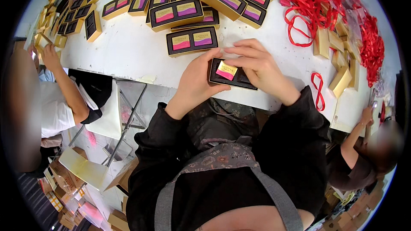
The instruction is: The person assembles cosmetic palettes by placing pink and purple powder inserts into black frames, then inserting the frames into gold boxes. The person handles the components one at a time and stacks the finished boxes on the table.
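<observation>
At the table's near edge, my left hand (195, 79) grips the left end of a small gold box with a black two-part insert (244, 81), thumb along the near side. A pink-and-gold wrapped square (227, 70) lies tilted over the box's left compartment. My right hand (259, 66) reaches over from the right, its fingertips pinching the square's upper edge; its thumb is mostly hidden. The right compartment shows bare black insert. Just beyond my hands sits a filled box (192, 41) holding one pink and one purple square.
More filled boxes (177, 15) are piled beyond. Unfilled boxes (90, 25) stand at far left, near a co-worker's arm (64, 77). Tangled red ribbons (310, 0) and gold boxes (341, 81) lie right, with a red ribbon loop (317, 90) nearer. Another person (353, 158) works at right. A folding chair (102, 119) stands left.
</observation>
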